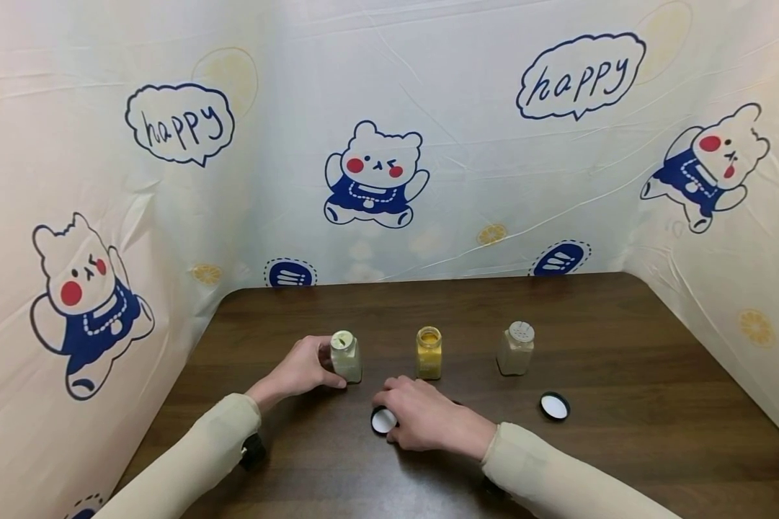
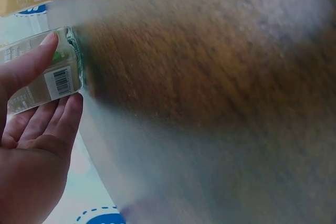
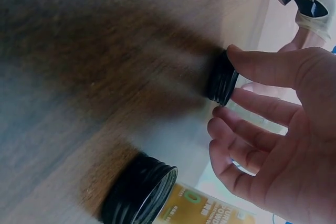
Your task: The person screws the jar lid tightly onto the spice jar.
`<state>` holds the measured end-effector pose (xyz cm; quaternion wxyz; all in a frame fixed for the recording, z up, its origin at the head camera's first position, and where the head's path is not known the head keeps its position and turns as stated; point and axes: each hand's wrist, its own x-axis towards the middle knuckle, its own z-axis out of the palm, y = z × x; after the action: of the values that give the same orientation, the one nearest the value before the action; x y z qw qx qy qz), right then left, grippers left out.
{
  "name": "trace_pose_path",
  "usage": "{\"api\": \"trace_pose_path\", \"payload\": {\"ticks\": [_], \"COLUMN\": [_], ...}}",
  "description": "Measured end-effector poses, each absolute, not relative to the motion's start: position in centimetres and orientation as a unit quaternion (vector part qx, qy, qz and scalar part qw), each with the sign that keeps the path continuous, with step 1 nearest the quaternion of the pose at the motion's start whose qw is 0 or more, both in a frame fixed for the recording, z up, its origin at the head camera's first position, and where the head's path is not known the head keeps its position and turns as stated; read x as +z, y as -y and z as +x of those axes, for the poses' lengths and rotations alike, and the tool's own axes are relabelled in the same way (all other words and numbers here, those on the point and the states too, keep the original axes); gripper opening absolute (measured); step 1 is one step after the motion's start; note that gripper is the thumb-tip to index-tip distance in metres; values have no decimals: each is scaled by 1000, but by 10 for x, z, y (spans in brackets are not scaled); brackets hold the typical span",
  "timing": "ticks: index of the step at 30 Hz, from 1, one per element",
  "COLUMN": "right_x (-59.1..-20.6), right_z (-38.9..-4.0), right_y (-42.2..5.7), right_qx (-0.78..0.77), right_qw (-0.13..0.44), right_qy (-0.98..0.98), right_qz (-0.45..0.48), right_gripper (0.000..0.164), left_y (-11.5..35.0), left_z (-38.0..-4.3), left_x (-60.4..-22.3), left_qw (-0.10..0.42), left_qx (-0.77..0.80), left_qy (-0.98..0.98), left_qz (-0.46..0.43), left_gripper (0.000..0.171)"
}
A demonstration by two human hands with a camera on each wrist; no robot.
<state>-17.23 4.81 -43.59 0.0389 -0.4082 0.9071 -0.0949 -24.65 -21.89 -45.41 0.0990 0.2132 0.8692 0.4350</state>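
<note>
My left hand (image 1: 303, 367) holds a glass spice jar (image 1: 346, 362) upright on the table, thumb on the near side and fingers on the other. The jar has no lid on, and its pale top shows a dark opening. A barcode label (image 2: 60, 81) shows in the left wrist view. In front of that jar my right hand (image 1: 421, 414) pinches a black screw lid (image 1: 384, 420) between thumb and fingers, its white inside facing up. Behind the right hand stands an uncapped jar of yellow powder (image 1: 429, 362).
To the right stands a third jar (image 1: 515, 352) with a perforated shaker top. A black lid (image 1: 554, 406) lies white side up in front of it. Another black lid (image 3: 139, 190), mostly hidden in the head view, lies before the yellow jar. A printed curtain (image 1: 460, 209) surrounds the brown table (image 1: 597, 324).
</note>
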Motion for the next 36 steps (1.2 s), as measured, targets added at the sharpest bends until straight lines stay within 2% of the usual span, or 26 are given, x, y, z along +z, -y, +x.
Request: {"api": "trace_pose_path", "payload": {"ticks": [15,36], "right_x": [-437,-429], "right_z": [-172,-183], "right_y": [-50,-52], "right_qx": [-113,-151], "right_qw": [62,20], "right_qy": [-908,-917], "right_qz": [-399,-370], "right_gripper": [40,41], "left_y": [218,218], "left_z": [-245,-245], "left_x": [-457,-457], "left_qw": [94,84], "left_qx": [444,449], "left_qy": [-868,-863], "left_qz": [202,215], "left_gripper": [57,53]}}
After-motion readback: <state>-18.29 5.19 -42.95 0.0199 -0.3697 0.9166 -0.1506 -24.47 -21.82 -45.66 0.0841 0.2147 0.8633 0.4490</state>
